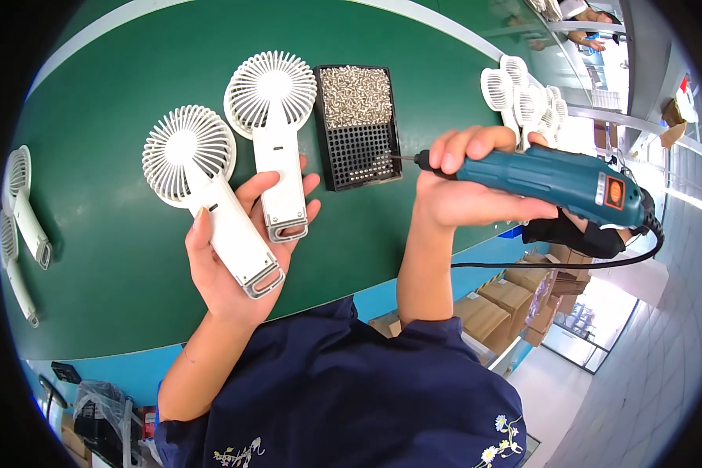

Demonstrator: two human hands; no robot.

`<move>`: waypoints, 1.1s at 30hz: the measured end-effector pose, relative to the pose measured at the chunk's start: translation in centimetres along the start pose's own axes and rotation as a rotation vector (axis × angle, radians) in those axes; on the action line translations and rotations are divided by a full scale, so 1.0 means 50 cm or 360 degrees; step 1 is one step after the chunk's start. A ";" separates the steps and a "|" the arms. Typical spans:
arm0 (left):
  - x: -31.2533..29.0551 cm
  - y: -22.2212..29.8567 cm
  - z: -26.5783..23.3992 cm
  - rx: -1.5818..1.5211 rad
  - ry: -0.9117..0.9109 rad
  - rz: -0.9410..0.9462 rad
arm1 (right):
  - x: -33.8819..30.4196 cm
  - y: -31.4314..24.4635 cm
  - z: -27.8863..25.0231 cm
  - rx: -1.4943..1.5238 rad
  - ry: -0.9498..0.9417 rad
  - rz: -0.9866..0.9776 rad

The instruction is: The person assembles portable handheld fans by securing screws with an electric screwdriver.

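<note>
Two white handheld fans lie side by side in my left hand (230, 273). The nearer fan (230, 234) rests across the palm with my thumb along its handle. Fingers reach under and around the handle of the other fan (281, 175), just to its right. My right hand (476, 183) is wrapped round a teal electric screwdriver (538, 179), held level with its bit pointing left. The bit tip is at the right edge of a black screw tray (326, 168); whether it touches a screw I cannot tell. Small silver screws (356, 93) heap the tray's far half, and some stand in holes nearer me.
More white fans (23, 203) lie at the left edge of the green table (117, 288). Several others (522, 97) are grouped at the far right. A black cord (538, 265) loops from the screwdriver. Cardboard boxes (499, 304) stand beyond the table's near right edge, near another person's dark clothing (577, 238).
</note>
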State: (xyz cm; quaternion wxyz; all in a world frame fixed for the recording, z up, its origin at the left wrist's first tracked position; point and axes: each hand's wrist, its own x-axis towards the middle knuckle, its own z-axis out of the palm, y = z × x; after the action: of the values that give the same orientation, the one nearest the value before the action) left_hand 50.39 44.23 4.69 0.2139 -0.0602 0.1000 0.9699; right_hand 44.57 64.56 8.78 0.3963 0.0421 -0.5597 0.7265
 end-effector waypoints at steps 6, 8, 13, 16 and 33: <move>0.002 0.002 -0.001 0.0011 -0.0015 0.0009 | -0.003 0.007 0.004 0.0085 0.0041 0.0111; 0.002 0.002 0.000 0.0002 -0.0007 0.0003 | -0.003 0.006 0.009 0.0149 0.0017 0.0123; 0.003 0.001 -0.002 -0.0019 -0.0005 -0.0011 | -0.009 0.011 0.007 0.0065 0.0052 0.0151; 0.001 0.003 0.001 -0.0019 -0.0008 0.0001 | -0.009 0.011 0.008 0.0037 0.0068 0.0158; 0.000 0.006 0.003 -0.0055 0.0034 -0.0028 | 0.009 0.013 0.003 0.0047 0.0208 0.0247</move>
State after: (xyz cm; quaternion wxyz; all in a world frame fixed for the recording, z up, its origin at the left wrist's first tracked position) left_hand 50.28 44.00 4.89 0.2201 -0.0752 0.0849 0.9688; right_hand 43.78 64.64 8.55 0.3739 -0.0428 -0.5235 0.7644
